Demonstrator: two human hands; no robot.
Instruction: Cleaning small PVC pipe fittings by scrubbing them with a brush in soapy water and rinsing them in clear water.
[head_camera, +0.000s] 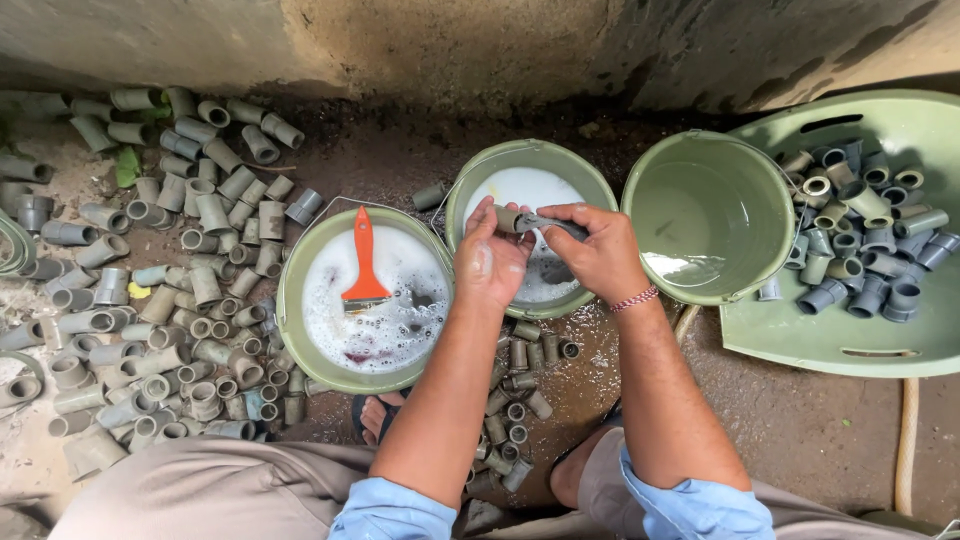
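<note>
My left hand (490, 262) grips a short grey pipe fitting (510, 219) over the middle green bucket (470, 190), which holds milky water. My right hand (598, 252) holds a dark-handled brush (556, 225) with its tip at the fitting's mouth. An orange-handled paintbrush (364, 262) lies across the foamy water of the left green bucket (292, 300). The right green bucket (700, 150) holds a little clear water.
Many grey pipe fittings (170, 260) lie heaped on the wet ground at left, with more (520, 400) between my knees. A pale green basin (900, 330) at right holds several fittings. A concrete wall (480, 40) runs along the back. My sandalled foot (375, 415) shows below the left bucket.
</note>
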